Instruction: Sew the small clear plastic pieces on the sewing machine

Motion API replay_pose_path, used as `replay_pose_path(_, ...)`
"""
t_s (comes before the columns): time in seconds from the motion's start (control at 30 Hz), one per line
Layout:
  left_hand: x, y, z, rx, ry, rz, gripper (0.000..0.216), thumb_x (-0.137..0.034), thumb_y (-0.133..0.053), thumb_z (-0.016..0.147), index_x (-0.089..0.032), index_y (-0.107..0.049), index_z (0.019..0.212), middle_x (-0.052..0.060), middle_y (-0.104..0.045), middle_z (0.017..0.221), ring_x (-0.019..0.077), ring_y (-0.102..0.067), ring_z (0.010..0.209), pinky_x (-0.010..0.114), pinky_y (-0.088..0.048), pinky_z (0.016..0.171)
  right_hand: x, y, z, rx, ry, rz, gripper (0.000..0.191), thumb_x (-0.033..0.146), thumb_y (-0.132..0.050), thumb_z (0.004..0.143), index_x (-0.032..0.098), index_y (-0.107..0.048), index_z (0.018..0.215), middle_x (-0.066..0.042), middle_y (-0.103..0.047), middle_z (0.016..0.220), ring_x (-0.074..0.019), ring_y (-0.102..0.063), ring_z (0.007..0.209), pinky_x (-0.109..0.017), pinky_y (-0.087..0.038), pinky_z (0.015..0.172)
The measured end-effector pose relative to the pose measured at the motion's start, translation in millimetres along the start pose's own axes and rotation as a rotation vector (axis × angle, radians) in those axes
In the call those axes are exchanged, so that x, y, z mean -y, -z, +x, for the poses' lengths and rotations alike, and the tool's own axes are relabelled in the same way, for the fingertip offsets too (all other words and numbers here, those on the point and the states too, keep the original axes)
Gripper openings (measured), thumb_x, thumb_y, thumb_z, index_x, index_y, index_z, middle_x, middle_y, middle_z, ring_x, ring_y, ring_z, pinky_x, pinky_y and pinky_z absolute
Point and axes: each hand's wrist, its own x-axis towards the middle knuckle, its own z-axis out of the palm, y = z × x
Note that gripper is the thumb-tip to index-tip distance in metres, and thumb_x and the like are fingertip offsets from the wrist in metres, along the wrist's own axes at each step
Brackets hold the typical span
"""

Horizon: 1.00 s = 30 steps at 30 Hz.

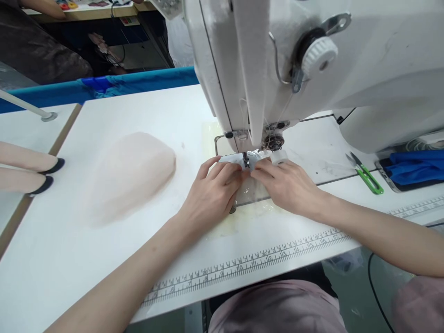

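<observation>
My left hand (217, 187) lies just left of the presser foot (246, 159) of a white sewing machine (222, 69). Its fingers are bent and its thumb and fingertips come together. Just right of the foot is my right hand (289, 185), fingers curled in toward the left fingertips. Both sets of fingertips nearly meet in front of the needle area. Whatever they pinch is covered by the fingers and too small to make out. A smeared, pale beige shape (138, 175) appears over the table left of my left hand.
Green-handled thread snips (367, 175) lie at the right beside a phone (386, 175) with blue cloth (418, 166) on it. A printed ruler (239, 268) runs along the table's front edge. Beige pieces with black ends (31, 166) extend from the left. Another person's arm (45, 7) shows at top left.
</observation>
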Motion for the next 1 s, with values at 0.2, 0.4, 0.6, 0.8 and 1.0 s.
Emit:
replay_pose_path(0.2, -8.6, 2.8, -1.4, 0.031, 0.021, 0.032, 0.036, -0.015, -0.048, 0.087, -0.014, -0.063, 0.12, 0.012, -0.066, 0.121, 0.0265, -0.061, 0.112, 0.052, -0.04, 0.106, -7.8, -3.1, 0.3, 0.039, -0.03, -0.013, 0.031, 0.001, -0.04, 0.085, 0.011, -0.062, 0.104, -0.011, -0.071, 0.106, -0.0213, -0.06, 0.099, -0.035, -0.041, 0.086)
replay_pose_path(0.4, -10.9, 5.4, -2.2, 0.064, 0.002, 0.031, 0.038, -0.019, -0.046, 0.091, -0.01, -0.058, 0.126, 0.013, -0.065, 0.124, 0.0255, -0.06, 0.118, 0.055, -0.032, 0.114, -8.7, -5.2, 1.3, 0.053, -0.039, -0.019, 0.032, 0.002, -0.039, 0.087, 0.011, -0.06, 0.109, -0.011, -0.07, 0.111, -0.0217, -0.059, 0.108, -0.038, -0.038, 0.094)
replay_pose_path(0.6, -11.0, 5.7, -2.2, 0.059, 0.008, 0.032, 0.037, -0.019, -0.047, 0.091, -0.011, -0.059, 0.124, 0.013, -0.066, 0.123, 0.0255, -0.061, 0.117, 0.056, -0.033, 0.113, -7.7, -5.9, 0.7, 0.048, -0.044, -0.027, 0.033, 0.002, -0.038, 0.088, 0.01, -0.059, 0.112, -0.011, -0.07, 0.111, -0.0215, -0.058, 0.111, -0.039, -0.037, 0.098)
replay_pose_path(0.8, -11.6, 4.5, -1.3, 0.058, 0.015, 0.04, 0.037, -0.019, -0.046, 0.091, -0.012, -0.059, 0.125, 0.012, -0.066, 0.122, 0.0248, -0.061, 0.117, 0.057, -0.033, 0.113, -7.6, -6.2, 0.2, 0.043, -0.048, -0.026, 0.033, 0.002, -0.039, 0.088, 0.011, -0.059, 0.113, -0.008, -0.073, 0.1, -0.021, -0.059, 0.109, -0.039, -0.034, 0.102)
replay_pose_path(1.0, -10.2, 0.8, -2.9, 0.042, 0.023, 0.027, 0.037, -0.019, -0.046, 0.091, -0.011, -0.059, 0.125, 0.014, -0.065, 0.123, 0.0262, -0.06, 0.118, 0.059, -0.031, 0.113, -9.2, -6.8, -0.6, 0.053, -0.028, -0.059, 0.032, 0.004, -0.04, 0.087, 0.01, -0.06, 0.111, -0.01, -0.07, 0.111, -0.0209, -0.059, 0.109, -0.039, -0.034, 0.101)
